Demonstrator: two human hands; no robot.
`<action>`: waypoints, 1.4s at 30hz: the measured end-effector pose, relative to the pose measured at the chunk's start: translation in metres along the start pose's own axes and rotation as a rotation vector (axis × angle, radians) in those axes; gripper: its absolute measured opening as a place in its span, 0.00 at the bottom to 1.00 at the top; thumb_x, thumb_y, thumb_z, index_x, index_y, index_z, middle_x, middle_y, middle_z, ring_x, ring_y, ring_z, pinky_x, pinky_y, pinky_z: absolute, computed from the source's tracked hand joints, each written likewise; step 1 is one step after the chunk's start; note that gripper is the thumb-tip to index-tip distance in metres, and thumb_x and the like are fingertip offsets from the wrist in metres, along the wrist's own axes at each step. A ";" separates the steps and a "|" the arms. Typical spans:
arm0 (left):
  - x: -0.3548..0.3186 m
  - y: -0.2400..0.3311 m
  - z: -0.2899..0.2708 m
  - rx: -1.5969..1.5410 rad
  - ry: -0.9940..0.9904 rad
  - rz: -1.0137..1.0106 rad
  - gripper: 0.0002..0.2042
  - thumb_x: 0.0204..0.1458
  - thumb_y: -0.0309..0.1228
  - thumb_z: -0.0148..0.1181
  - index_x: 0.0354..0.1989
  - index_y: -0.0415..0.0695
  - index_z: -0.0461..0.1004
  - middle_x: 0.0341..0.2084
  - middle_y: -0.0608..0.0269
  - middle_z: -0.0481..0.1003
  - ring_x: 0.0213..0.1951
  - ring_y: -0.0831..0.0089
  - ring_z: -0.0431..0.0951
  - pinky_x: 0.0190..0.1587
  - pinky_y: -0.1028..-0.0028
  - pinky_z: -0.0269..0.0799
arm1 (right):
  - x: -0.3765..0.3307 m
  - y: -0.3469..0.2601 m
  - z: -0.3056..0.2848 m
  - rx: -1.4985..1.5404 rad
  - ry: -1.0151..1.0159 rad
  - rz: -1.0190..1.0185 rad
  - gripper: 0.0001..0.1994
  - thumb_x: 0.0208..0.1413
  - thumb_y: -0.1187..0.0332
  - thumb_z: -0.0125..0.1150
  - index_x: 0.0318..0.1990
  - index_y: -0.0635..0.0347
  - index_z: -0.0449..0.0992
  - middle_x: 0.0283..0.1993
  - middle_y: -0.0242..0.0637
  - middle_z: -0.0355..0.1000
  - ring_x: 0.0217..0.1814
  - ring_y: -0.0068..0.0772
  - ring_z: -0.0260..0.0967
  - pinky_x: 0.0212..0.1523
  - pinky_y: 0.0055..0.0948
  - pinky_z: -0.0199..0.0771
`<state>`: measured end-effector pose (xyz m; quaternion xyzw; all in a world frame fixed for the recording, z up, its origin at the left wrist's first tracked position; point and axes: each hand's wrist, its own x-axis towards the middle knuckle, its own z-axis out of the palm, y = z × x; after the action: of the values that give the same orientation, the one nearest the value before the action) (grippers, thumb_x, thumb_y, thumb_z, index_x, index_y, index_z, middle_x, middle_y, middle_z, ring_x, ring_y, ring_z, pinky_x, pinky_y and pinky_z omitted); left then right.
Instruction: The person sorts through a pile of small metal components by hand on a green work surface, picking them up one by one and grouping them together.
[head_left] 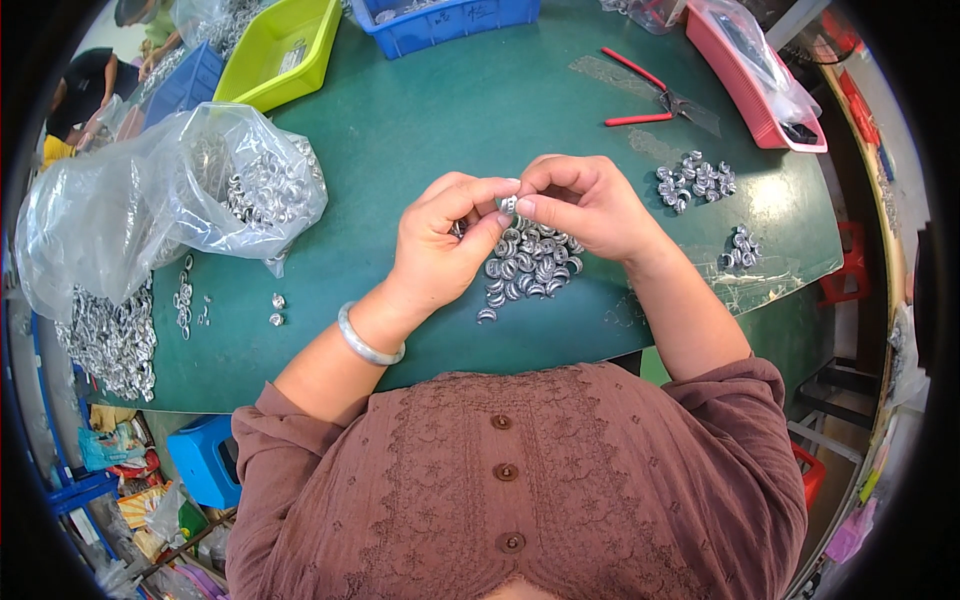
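A small silvery metal piece [508, 205] is pinched between the fingertips of both my hands, above the green table. My left hand [440, 235], below a pale bangle on the forearm, is closed on it with thumb and forefinger. From the other side, my right hand [592, 208] grips the same piece, fingers bent. Under and between the hands lies a heap of curved, ridged metal pieces [530, 268], partly covered by my fingers. The exact shape of the held piece is too small to make out.
Left of me are a clear plastic bag [270, 190] of metal parts and a heap of metal links [110, 340]. Red-handled pliers [665, 98] lie far right, near two small clusters of parts [695, 182]. Green [265, 75], blue [455, 30] and pink [750, 95] bins line the far side.
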<state>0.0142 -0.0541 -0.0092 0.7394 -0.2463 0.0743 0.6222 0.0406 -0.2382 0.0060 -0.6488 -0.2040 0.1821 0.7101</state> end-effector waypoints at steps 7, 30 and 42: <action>0.000 0.007 0.003 -0.356 0.006 -0.291 0.13 0.47 0.20 0.54 0.43 0.37 0.69 0.30 0.69 0.69 0.27 0.88 0.65 0.26 0.87 0.60 | 0.001 -0.004 0.003 -0.319 0.038 -0.301 0.02 0.46 0.75 0.58 0.28 0.63 0.74 0.27 0.30 0.69 0.29 0.19 0.64 0.30 0.19 0.64; 0.006 0.002 -0.009 -0.785 -0.010 -0.717 0.07 0.49 0.26 0.50 0.36 0.41 0.68 0.28 0.64 0.70 0.25 0.80 0.68 0.23 0.84 0.61 | -0.005 -0.009 -0.041 -1.029 -0.143 -0.060 0.07 0.42 0.76 0.56 0.32 0.65 0.74 0.31 0.42 0.68 0.34 0.41 0.67 0.35 0.31 0.67; 0.005 0.001 -0.005 -0.643 -0.011 -0.761 0.04 0.50 0.26 0.51 0.32 0.41 0.70 0.22 0.69 0.69 0.21 0.85 0.64 0.20 0.86 0.57 | -0.002 -0.007 -0.037 -0.930 -0.014 -0.025 0.05 0.43 0.72 0.54 0.27 0.62 0.73 0.31 0.43 0.69 0.32 0.44 0.66 0.34 0.34 0.66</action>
<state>0.0192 -0.0512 -0.0049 0.5480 0.0275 -0.2416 0.8004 0.0588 -0.2712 0.0100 -0.8947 -0.2764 0.0670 0.3444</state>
